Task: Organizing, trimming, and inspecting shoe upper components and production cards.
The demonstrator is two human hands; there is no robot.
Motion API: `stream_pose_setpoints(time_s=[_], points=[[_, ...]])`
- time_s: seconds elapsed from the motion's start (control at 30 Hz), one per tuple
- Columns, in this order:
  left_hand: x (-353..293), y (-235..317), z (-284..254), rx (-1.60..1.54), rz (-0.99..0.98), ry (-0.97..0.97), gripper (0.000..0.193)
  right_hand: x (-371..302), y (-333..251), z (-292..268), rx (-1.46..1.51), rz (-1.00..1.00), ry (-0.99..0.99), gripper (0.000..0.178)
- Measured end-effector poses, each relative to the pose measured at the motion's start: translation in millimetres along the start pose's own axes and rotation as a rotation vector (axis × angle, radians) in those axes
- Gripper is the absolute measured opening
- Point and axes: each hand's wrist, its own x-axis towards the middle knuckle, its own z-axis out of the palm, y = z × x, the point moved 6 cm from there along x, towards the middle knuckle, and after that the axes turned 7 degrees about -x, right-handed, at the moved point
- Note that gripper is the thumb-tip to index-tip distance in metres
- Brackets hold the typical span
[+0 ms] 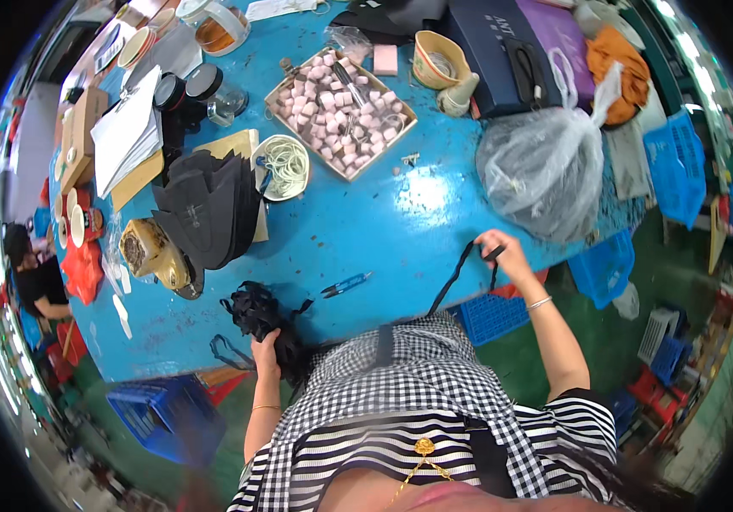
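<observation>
My left hand [266, 352] is closed around a tangled bunch of black fabric strips [255, 311] at the near edge of the table [324, 247]. Loose ends trail from the bunch. Out to the right, over the table's edge, my right hand [505, 252] pinches a black strip [450, 286]. That strip slants down toward my checked apron [392, 358], and its far end is hidden there. Between the hands, nearer the left one, a blue pen [347, 284] lies on the table.
A box [383, 152] of small pink blocks sits at mid-table. To its left are a bowl of pale cord [285, 171], stacked black cut pieces [204, 209] and a gold-coloured object [155, 253]. A clear plastic bag [541, 175] stands right. Blue crates [166, 418] are below.
</observation>
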Motion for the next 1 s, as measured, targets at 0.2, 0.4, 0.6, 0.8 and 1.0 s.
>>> stream_pose_setpoints(time_s=[0.2,0.4,0.6,0.8,1.0], points=[[5.4,-16.6,3.3,0.082,0.188,0.250,0.046,40.0,31.3,36.3,-0.248,0.118,-0.430,0.033],[10.8,-19.3,7.5,0.098,0.238,0.293,0.045,50.9,31.1,31.5,-0.184,0.194,-0.466,0.025],[19.6,-23.3,-3.7,0.158,0.270,0.341,0.045,103.4,-83.1,49.6,0.294,0.086,-0.298,0.026],[19.2,-22.5,0.0,0.153,0.292,0.282,0.044,174.0,-110.8,145.1,0.339,0.297,-0.597,0.051],[20.8,-19.2,1.8,0.174,0.267,0.274,0.044,193.4,-109.1,158.5,0.320,0.353,-0.623,0.045]])
